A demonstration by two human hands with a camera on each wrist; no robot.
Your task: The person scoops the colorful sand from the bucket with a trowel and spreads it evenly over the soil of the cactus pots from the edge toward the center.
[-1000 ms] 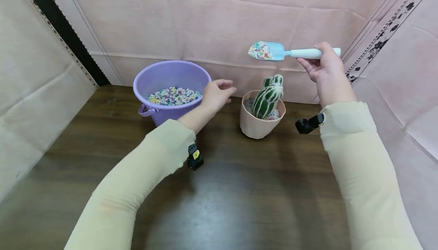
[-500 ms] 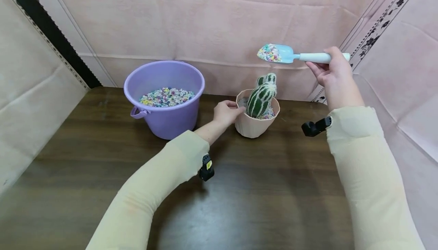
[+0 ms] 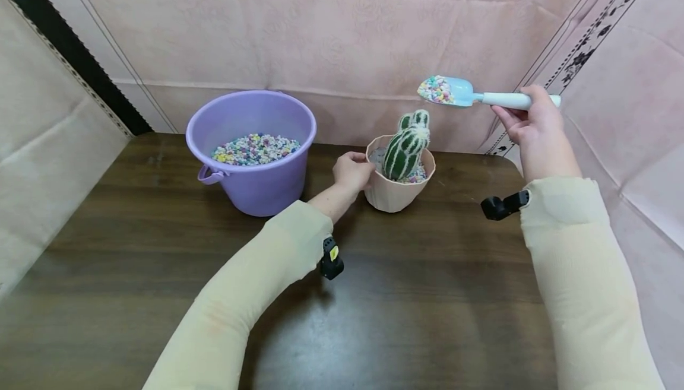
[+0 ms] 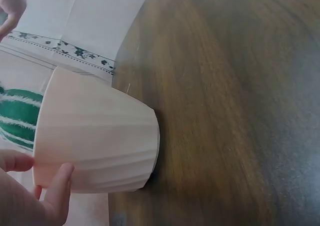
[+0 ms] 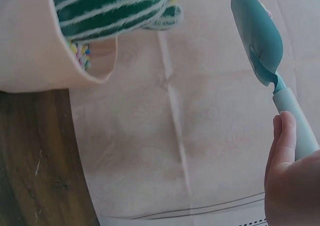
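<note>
Since a second ago, the person's left hand (image 3: 352, 173) has moved from beside the bucket's rim to the plant pot, and the person's right hand (image 3: 540, 126) has carried the trowel a little to the right relative to the cactus. The left hand now pinches the near-left rim of the pale pink, ribbed, tapering pot (image 3: 392, 195), one finger at the edge and the thumb against the outer wall, as the left wrist view shows. The pot stands upright on the dark brown wood-grain table (image 3: 406, 307), near its far edge. In it, leaning to the right, is a rounded green cactus with fuzzy white stripes (image 3: 403, 152); grey material lies on one side of it and small multicoloured pieces (image 3: 418, 174) on the other.

The right hand grips the whitish handle of a light blue trowel (image 3: 461, 90), held roughly level in the air with its blade pointing left. A heap of pastel pebble-like pieces (image 3: 435, 89) fills the front of the blade, which is above the cactus and apart from it. To the pot's left, well apart from it, stands a round lavender bucket (image 3: 262, 191) (its side handle hangs at the left), holding more mixed-colour pieces (image 3: 256, 149). Pinkish creased sheeting (image 3: 347, 34) rises behind the table.
</note>
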